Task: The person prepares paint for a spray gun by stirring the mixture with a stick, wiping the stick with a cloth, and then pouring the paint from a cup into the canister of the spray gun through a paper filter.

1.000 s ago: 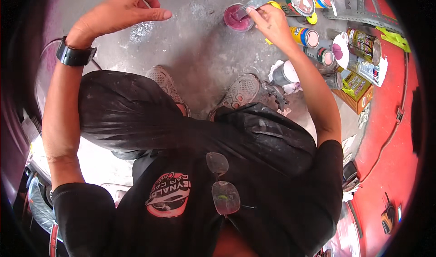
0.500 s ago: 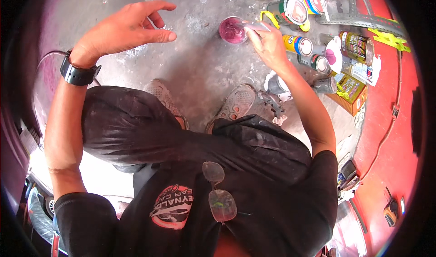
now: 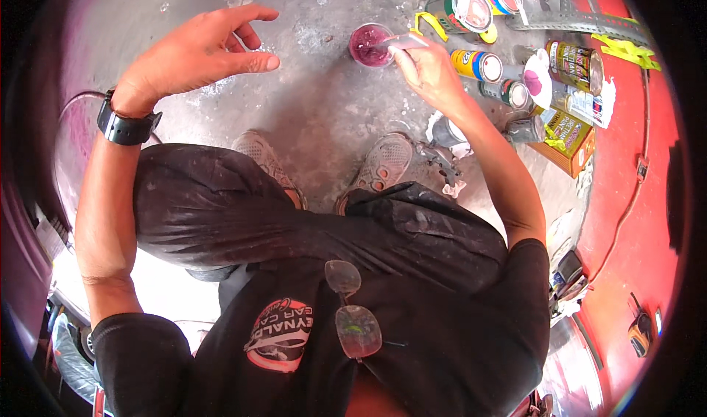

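My right hand [image 3: 434, 80] grips a flat greyish stirring stick [image 3: 404, 42]. Its lower end dips into a round cup [image 3: 374, 66] standing on the floor. Inside the cup is magenta paint [image 3: 361, 40], streaked on the surface. To the left of the cup, my left hand [image 3: 202, 55] hovers over the floor with its fingers apart and nothing in them. A black watch [image 3: 127, 127] is on the left wrist.
Several paint cans, among them a yellow-and-blue can [image 3: 477, 66] and a green can [image 3: 460, 12], crowd the right side. Beyond them lie a brown-yellow box [image 3: 565, 143], a perforated metal bar [image 3: 582, 24] and a red surface [image 3: 618, 189] with a cable. My shoes [image 3: 384, 159] stand below the cup.
My right hand and the stick have shifted slightly, and the stick lies at a different angle in the paint. The view has moved a little; my left hand stays raised and spread.
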Demonstrator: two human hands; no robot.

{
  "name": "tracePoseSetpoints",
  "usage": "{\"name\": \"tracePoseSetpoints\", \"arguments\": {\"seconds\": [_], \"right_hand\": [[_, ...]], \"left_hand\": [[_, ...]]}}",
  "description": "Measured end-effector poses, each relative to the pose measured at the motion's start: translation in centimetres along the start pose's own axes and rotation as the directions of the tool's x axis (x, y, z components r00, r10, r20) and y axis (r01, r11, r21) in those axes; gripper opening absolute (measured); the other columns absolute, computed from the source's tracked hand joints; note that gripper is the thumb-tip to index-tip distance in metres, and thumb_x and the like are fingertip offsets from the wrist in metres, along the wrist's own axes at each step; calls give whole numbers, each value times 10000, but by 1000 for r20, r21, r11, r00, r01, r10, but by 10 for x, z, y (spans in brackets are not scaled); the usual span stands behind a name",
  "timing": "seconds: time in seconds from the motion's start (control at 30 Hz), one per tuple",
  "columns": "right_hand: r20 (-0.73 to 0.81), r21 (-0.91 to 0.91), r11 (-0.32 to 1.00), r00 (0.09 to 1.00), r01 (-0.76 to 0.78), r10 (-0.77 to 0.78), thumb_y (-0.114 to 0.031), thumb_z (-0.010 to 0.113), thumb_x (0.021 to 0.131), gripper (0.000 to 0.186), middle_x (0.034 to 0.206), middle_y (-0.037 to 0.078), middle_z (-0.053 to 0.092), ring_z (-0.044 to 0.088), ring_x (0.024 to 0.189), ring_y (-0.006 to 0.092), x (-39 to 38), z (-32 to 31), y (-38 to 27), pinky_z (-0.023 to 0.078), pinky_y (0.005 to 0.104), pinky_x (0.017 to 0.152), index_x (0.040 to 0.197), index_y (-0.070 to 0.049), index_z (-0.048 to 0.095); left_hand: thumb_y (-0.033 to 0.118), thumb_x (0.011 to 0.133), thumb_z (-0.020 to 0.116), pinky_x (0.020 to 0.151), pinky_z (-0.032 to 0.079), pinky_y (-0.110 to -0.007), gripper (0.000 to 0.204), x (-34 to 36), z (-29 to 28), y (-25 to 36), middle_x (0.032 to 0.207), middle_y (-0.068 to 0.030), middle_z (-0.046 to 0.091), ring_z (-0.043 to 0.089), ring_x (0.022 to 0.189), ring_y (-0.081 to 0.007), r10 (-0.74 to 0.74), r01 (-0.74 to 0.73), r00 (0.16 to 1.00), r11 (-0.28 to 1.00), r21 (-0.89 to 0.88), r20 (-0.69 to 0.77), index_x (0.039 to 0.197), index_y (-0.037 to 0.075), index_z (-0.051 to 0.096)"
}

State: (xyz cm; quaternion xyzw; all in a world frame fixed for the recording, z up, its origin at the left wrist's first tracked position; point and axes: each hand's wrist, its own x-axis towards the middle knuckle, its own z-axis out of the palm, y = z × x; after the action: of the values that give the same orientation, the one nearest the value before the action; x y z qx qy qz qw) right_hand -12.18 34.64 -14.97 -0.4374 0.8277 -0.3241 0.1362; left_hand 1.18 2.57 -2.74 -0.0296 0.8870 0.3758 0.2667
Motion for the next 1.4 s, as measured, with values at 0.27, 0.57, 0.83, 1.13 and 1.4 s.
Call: {"name": "tracePoseSetpoints", "arguments": {"seconds": [0.27, 0.57, 0.83, 1.13, 1.4], "right_hand": [[-71, 113, 993, 997, 47, -39, -174, 611, 971, 230, 1035, 147, 716, 701, 916, 304, -6, 8, 17, 543, 375, 817, 1107, -21, 715], [42, 59, 995, 996, -79, 76, -97, 537, 994, 243, 1072, 219, 710, 686, 1007, 334, -5, -2, -5, 510, 398, 897, 1112, 56, 684], [42, 112, 993, 999, 26, -31, -63, 527, 990, 225, 1097, 230, 682, 657, 1043, 361, -1, -6, -9, 498, 404, 919, 1086, 92, 659], [22, -16, 995, 995, 102, -101, -79, 530, 991, 231, 1113, 232, 670, 653, 1001, 384, -1, -3, -7, 496, 415, 899, 1086, 88, 658], [71, -10, 997, 995, 72, -71, -67, 531, 973, 210, 1086, 230, 685, 657, 1022, 389, 0, -3, -1, 498, 423, 911, 1055, 67, 671]], "left_hand": [[397, 899, 752, 795, 538, -322, 654, 3, 5, -15, 1037, -104, 666, 635, 917, -178, 42, -41, 999, 998, 39, -33, 1445, 128, 511], [560, 809, 756, 862, 539, -411, 860, 8, 3, -16, 1083, -190, 718, 690, 993, -349, 54, -45, 996, 991, 128, -65, 1415, 5, 504], [566, 782, 759, 1043, 460, -444, 874, 10, 9, -21, 1324, -223, 619, 581, 1247, -369, 32, -30, 998, 999, 35, -53, 1414, 13, 518], [503, 782, 790, 899, 521, -431, 848, 11, 12, -23, 1051, -176, 726, 675, 1048, -340, 71, -61, 991, 994, 93, -112, 1409, 6, 512], [494, 796, 798, 827, 547, -413, 805, 4, 9, -17, 1071, -194, 710, 695, 942, -330, 137, -132, 986, 989, 64, -97, 1369, -9, 537]]}}
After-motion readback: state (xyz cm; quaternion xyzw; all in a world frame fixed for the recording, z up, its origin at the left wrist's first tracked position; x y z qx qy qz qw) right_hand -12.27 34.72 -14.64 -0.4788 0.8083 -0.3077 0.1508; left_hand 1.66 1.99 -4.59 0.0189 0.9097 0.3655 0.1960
